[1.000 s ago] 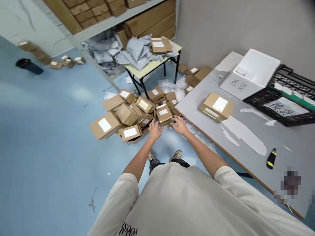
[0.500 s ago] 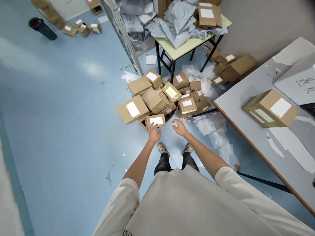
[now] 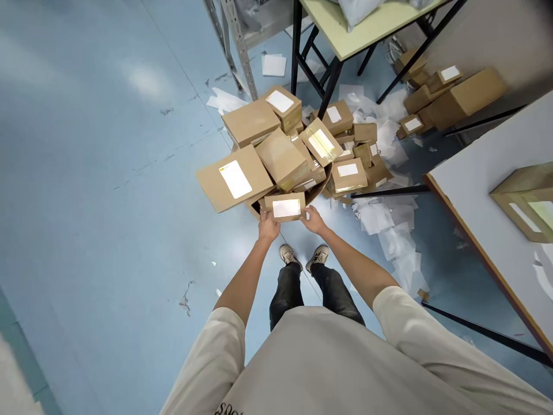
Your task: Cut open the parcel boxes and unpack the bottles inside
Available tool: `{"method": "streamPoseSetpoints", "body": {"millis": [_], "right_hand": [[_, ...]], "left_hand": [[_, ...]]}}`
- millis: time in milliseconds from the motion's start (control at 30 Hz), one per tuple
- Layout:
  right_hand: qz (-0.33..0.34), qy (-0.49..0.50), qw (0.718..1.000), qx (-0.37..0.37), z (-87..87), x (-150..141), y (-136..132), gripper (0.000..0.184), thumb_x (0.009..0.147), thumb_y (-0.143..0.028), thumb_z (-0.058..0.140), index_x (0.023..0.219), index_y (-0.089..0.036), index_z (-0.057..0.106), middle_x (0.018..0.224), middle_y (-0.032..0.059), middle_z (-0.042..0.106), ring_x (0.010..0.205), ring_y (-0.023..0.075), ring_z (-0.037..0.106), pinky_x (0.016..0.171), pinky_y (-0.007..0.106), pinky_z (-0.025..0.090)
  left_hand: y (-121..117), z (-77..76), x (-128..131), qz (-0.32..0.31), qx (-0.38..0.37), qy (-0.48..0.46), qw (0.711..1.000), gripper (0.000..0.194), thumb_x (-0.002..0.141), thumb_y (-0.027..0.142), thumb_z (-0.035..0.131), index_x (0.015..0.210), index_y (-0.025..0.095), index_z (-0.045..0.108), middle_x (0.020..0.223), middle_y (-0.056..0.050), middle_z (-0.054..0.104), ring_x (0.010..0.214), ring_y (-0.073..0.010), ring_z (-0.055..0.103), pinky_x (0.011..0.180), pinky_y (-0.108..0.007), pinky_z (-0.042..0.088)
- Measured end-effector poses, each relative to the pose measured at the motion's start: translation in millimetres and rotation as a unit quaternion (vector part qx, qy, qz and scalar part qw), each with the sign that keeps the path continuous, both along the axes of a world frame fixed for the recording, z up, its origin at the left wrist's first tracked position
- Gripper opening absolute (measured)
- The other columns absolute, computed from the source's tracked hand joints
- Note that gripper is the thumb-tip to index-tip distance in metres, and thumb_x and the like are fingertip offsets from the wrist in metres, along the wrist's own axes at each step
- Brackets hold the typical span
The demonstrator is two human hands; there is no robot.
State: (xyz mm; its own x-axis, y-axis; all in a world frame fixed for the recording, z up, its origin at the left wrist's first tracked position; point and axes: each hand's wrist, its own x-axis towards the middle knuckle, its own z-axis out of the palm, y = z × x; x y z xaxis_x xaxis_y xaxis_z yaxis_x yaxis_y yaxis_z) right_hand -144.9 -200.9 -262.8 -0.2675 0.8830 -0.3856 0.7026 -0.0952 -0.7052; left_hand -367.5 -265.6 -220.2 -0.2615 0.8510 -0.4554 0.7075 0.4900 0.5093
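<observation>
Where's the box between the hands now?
In the head view, the box is low centre, between the left hand and right hand, at the near edge of the pile.

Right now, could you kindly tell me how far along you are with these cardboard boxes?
One cardboard box already sits on the grey table, so that one looks done. In hand is a small labelled box, held between the left hand and the right hand. Left to deal with are the heap of boxes on the floor and the boxes by the wall.
</observation>
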Motion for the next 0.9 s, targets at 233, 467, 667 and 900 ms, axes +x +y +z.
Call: {"method": "streamPoseSetpoints", "body": {"millis": [233, 467, 667, 900], "right_hand": [[-0.037, 0.060, 0.997, -0.017, -31.1, -12, -4, 0.025, 0.079, -0.029, 0.068, 0.103, -0.026, 0.063, 0.124, 0.0068, 0.060, 0.121, 0.0266, 0.059, 0.110, 0.047, 0.049], [-0.060, 0.090, 0.994, -0.013, -18.1, -8, -19, 0.025, 0.077, -0.034, 0.067, 0.100, -0.025, 0.062, 0.119, 0.0061, 0.062, 0.113, 0.0242, 0.062, 0.107, 0.043, 0.049], [-0.097, 0.070, 0.993, -0.022, 36.6, 40, -43, 0.025, 0.077, -0.038, 0.065, 0.099, -0.025, 0.061, 0.114, 0.0051, 0.065, 0.108, 0.0247, 0.063, 0.102, 0.044, 0.051], [-0.156, 0.003, 0.985, 0.076, 118.8, 130, -43, 0.025, 0.080, -0.038, 0.062, 0.102, -0.026, 0.062, 0.115, 0.0067, 0.066, 0.108, 0.0268, 0.062, 0.101, 0.045, 0.049]], "left_hand": [[-2, -30.0, -3, 0.002, 0.023, -0.022, 0.999, 0.052, 0.089, 0.023, 0.063, 0.139, 0.019, 0.054, 0.158, -0.018, 0.043, 0.149, -0.0359, 0.042, 0.122, -0.051, 0.038], [-13, -17.5, 9, 0.004, 0.066, 0.015, 0.998, 0.047, 0.083, 0.025, 0.069, 0.129, 0.020, 0.061, 0.154, -0.017, 0.044, 0.142, -0.0366, 0.048, 0.121, -0.055, 0.039], [-22, 39.4, 52, -0.033, 0.089, 0.020, 0.995, 0.037, 0.083, 0.023, 0.067, 0.119, 0.021, 0.066, 0.148, -0.016, 0.047, 0.140, -0.0361, 0.049, 0.120, -0.052, 0.039], [-3, 109.8, 148, -0.089, 0.139, -0.005, 0.986, 0.030, 0.083, 0.019, 0.063, 0.113, 0.022, 0.067, 0.144, -0.016, 0.048, 0.136, -0.0365, 0.050, 0.116, -0.053, 0.040]]}}
